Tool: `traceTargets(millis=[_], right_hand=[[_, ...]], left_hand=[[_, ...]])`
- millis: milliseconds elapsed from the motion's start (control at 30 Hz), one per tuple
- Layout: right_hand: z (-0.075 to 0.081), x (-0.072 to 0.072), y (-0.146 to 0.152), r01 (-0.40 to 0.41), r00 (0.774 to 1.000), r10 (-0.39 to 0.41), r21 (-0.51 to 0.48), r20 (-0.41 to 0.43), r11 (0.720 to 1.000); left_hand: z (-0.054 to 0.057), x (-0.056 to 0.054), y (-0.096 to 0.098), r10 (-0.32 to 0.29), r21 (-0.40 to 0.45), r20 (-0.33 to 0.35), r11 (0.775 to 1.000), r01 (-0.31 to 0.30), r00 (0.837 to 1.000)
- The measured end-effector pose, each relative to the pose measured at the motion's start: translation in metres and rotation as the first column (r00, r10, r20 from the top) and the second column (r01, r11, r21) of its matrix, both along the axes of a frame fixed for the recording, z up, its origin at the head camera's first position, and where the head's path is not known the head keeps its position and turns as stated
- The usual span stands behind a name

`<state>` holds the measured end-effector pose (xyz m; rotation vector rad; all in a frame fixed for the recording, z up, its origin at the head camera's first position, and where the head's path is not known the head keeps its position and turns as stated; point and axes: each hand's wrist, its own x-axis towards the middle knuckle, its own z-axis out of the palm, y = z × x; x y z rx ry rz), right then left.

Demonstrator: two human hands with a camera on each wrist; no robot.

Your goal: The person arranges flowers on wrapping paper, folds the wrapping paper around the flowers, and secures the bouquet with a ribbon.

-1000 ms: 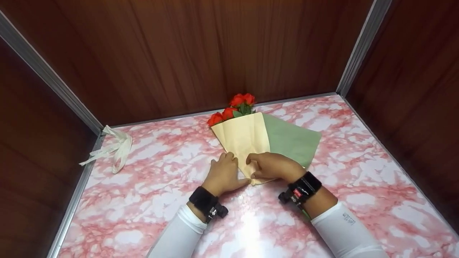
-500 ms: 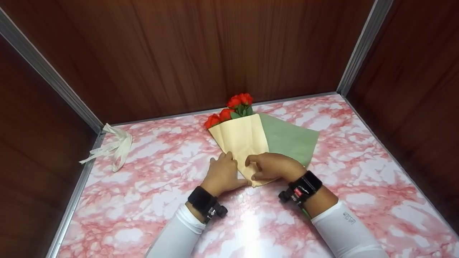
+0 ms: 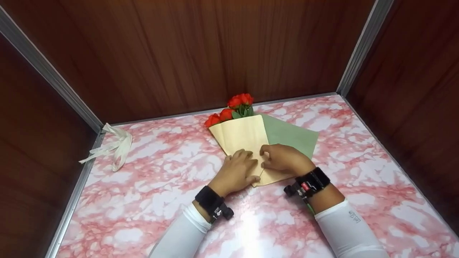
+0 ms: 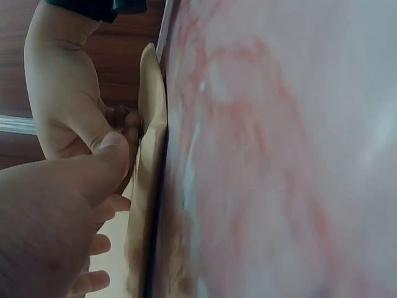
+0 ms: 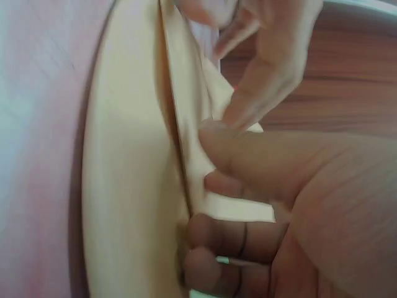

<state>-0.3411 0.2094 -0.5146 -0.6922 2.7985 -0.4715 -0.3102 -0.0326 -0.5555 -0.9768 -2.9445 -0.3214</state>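
Observation:
A bouquet wrapped in cream paper (image 3: 242,134) lies on the table, its red artificial-looking roses (image 3: 226,114) showing at the top. To the right spreads a green sheet of the wrapping (image 3: 290,134). My left hand (image 3: 236,172) rests on the lower part of the cream paper, fingers spread and thumb by the bottom tip. Beside it, my right hand (image 3: 285,159) pinches the edge of the folded cream flap between thumb and curled fingers. That flap edge (image 5: 177,118) runs up by the thumb in the right wrist view. The stems are hidden inside the paper.
A loose white ribbon (image 3: 122,147) lies at the table's left edge. Brown wood-grain panels (image 3: 215,53) with metal frame strips enclose the back and both sides. The tabletop (image 3: 161,179) has a pink and white marbled surface.
My left hand has slid right, from the paper's left edge onto its face. My right hand has shifted a little up and right with the flap edge. The bouquet has moved slightly left.

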Motion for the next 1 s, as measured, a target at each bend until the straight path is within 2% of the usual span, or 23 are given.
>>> traceTargets(millis=[133, 333, 467, 667, 833, 1000], right_hand=[[0.003, -0.007, 0.011, 0.065, 0.998, -0.065, 0.03, 0.012, 0.997], [0.006, -0.023, 0.044, 0.211, 0.977, -0.211, 0.046, -0.008, 0.976], [0.005, -0.03, 0.072, 0.328, 0.945, -0.328, 0.006, 0.0, 0.945], [0.001, -0.032, 0.11, 0.465, 0.885, -0.466, -0.025, -0.016, 0.885], [-0.007, -0.033, 0.129, 0.523, 0.852, -0.524, -0.022, -0.008, 0.852], [-0.01, -0.036, 0.133, 0.521, 0.853, -0.521, 0.008, 0.0, 0.853]], left_hand=[[-0.001, 0.002, 0.003, -0.02, -0.023, 0.058, 1.0, 0.021, 0.998], [-0.002, 0.002, 0.0, -0.029, -0.011, 0.082, 1.0, 0.03, 0.996], [-0.004, 0.002, -0.002, -0.035, -0.002, 0.085, 0.999, 0.035, 0.996], [-0.003, 0.005, -0.003, -0.038, -0.007, 0.075, 0.999, 0.039, 0.996], [-0.003, 0.004, -0.003, -0.044, -0.014, 0.066, 0.999, 0.045, 0.997], [-0.002, 0.004, -0.003, -0.066, -0.023, 0.036, 0.997, 0.067, 0.997]])
